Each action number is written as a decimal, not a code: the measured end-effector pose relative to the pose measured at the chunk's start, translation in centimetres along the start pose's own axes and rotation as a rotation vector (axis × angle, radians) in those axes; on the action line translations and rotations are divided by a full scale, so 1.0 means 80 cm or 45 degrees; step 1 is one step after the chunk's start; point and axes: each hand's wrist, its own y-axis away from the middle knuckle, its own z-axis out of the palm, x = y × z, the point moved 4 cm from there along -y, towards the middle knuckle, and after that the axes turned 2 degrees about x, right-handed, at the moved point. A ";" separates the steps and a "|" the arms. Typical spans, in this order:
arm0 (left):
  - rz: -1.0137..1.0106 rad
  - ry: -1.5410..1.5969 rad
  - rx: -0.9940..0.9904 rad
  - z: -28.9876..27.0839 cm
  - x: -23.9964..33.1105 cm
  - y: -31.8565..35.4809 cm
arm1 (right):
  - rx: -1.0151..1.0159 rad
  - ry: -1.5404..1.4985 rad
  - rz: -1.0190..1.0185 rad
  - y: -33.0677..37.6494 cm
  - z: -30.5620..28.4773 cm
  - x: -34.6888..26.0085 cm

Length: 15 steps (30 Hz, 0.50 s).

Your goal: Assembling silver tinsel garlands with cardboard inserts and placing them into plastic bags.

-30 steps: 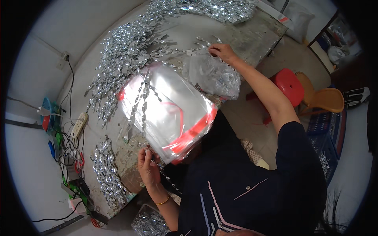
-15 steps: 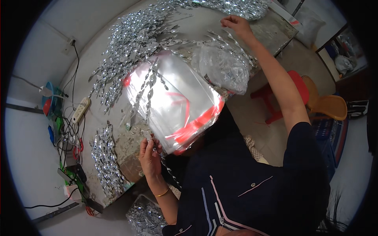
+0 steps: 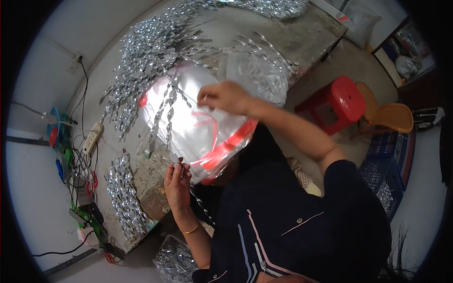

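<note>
Our left hand (image 3: 177,181) pinches a silver twisted strip (image 3: 171,106) at the clear bag (image 3: 198,127) mouth; right hand (image 3: 225,96), fingers curled, hovers above the bag, strips running away from us

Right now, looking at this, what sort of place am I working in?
Probably a small home workshop for hand assembly or packing. The worktable is heaped with silver twisted foil strips, a clear plastic bag sits by the hands, and a red plastic stool stands on the bare floor.

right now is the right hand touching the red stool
No, the right hand is over the clear bag on the table, well apart from the red stool.
</note>
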 end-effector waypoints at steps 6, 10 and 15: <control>0.044 -0.010 0.053 0.016 0.000 0.018 | -0.055 -0.102 -0.058 0.056 0.087 -0.041; 0.022 0.040 0.008 0.003 -0.012 0.027 | 0.008 -0.136 -0.103 0.084 0.098 -0.061; 0.012 -0.013 -0.056 0.017 -0.022 0.045 | 0.053 -0.195 -0.146 0.119 0.107 -0.075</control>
